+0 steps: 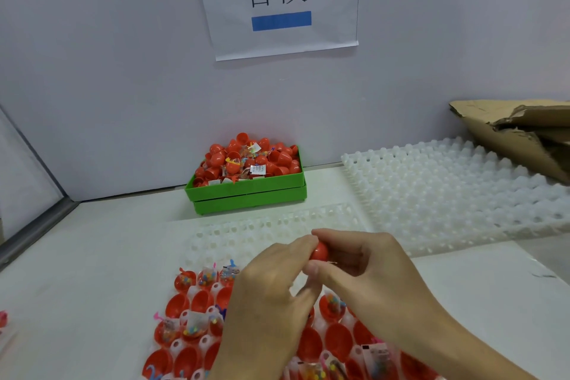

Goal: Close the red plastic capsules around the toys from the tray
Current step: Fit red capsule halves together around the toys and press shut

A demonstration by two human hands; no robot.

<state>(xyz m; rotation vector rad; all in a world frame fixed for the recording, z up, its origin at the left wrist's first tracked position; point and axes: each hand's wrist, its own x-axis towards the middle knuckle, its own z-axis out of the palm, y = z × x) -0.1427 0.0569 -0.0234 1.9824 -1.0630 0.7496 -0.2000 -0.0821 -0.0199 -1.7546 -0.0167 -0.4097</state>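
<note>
Item in hand: one small round red plastic capsule (320, 251), pinched between the fingertips of the left hand (271, 293) and the right hand (364, 265), both curled round it, above the near middle of the white bench (108, 256).

Risk, as judged: halves pressed askew could pop apart or trap the toy's wrapper in the seam; a slip would drop it among the open halves below.

Containers:
- White moulded plastic tray (197, 345), near edge: red capsule halves, several holding bagged toys.
- Green rectangular plastic bin (249, 197), back edge: heaped red capsules and toy packets.
- White empty moulded trays (447, 194), right side.
</note>
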